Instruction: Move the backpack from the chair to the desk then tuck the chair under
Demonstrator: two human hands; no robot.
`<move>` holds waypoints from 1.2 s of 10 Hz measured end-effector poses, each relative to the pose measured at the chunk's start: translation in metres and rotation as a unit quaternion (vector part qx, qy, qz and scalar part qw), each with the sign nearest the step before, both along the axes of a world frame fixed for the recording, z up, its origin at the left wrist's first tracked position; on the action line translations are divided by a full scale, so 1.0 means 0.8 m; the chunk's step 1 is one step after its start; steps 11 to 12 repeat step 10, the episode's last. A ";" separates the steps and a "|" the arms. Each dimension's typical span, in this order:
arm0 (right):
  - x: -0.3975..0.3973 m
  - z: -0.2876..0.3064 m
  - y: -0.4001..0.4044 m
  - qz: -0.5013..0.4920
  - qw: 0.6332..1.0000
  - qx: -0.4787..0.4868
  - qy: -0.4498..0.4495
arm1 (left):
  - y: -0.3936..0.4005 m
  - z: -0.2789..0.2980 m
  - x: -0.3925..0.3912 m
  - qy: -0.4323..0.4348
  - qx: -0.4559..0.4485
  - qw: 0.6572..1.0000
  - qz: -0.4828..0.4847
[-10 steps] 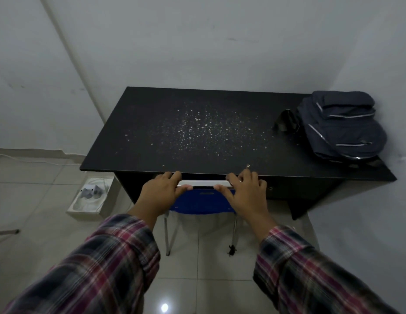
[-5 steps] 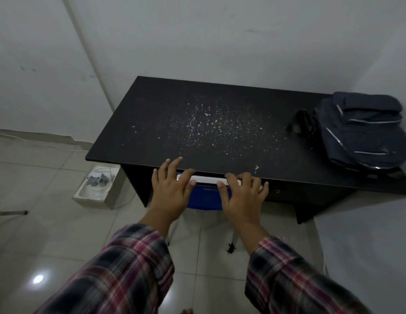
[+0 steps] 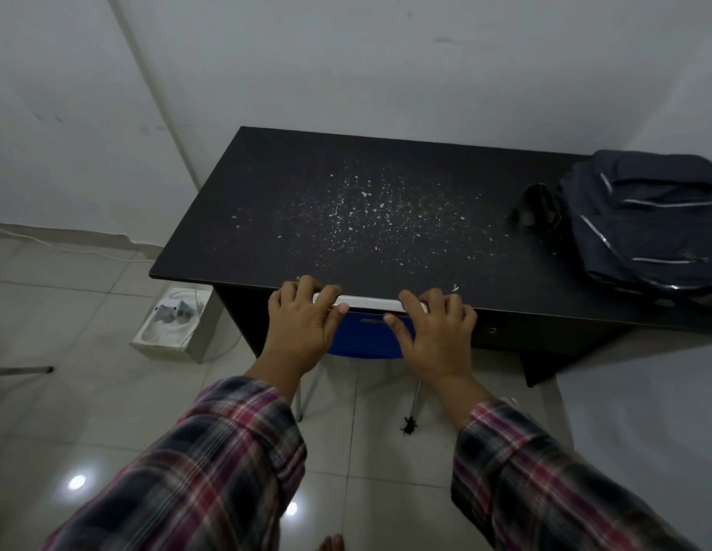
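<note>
Gripping the white top rail of the chair (image 3: 368,336), the left hand (image 3: 300,326) and right hand (image 3: 436,336) each curl their fingers (image 3: 445,302) over it at the counter (image 3: 346,216) front edge. Most of the blue chair is hidden under the counter; only its backrest and two legs show. The backpack (image 3: 644,216) lies on the counter's right end, partly cut off by the frame edge.

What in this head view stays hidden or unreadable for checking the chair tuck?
- Chair seat and front legs: hidden under the desk.
- Chair top rail ends: covered by the left hand and right hand.
- Backpack: right side cut off by the frame edge.
- Dark thing by the chair leg: too small to identify.
</note>
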State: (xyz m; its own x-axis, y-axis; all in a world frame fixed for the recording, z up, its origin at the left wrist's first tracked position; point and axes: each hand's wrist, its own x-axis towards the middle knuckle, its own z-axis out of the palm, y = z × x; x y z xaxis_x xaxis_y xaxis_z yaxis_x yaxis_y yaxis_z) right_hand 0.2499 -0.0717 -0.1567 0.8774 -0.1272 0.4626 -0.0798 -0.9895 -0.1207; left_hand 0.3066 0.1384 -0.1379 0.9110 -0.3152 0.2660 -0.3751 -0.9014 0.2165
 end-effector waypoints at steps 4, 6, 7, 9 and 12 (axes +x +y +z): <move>-0.026 0.016 -0.002 0.032 0.997 0.021 0.068 | 0.007 -0.002 -0.032 0.049 0.002 0.999 0.015; -0.026 0.025 0.007 0.018 0.994 0.050 0.094 | 0.010 0.008 -0.019 0.082 0.021 0.996 0.000; -0.022 0.027 0.007 0.014 0.992 0.047 0.113 | 0.009 0.015 -0.012 0.103 0.036 0.994 -0.004; -0.021 0.039 -0.008 0.026 0.973 0.062 0.220 | 0.006 0.028 -0.011 0.160 0.064 0.985 -0.015; -0.018 0.065 -0.019 0.013 0.968 0.106 0.229 | 0.000 0.052 -0.008 0.191 0.082 0.978 -0.011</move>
